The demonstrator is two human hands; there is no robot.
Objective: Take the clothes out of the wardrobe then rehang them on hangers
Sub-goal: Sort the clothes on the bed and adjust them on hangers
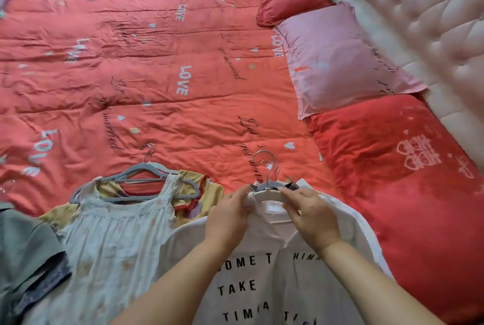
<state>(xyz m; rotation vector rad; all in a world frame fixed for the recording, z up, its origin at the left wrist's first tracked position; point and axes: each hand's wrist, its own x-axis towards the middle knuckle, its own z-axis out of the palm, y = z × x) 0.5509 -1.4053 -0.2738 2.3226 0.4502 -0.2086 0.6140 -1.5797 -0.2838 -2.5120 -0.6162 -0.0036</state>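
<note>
Pinching collar of white shirt [262,259], flat on near side of bed [157,75], with fingers of left hand [230,217] and right hand [311,217]. Pull collar evenly over hanger [265,188] shoulders; keep hook centred.

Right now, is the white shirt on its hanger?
On: white hanger sits in the white shirt collar; left hand and right hand grip it.
</note>
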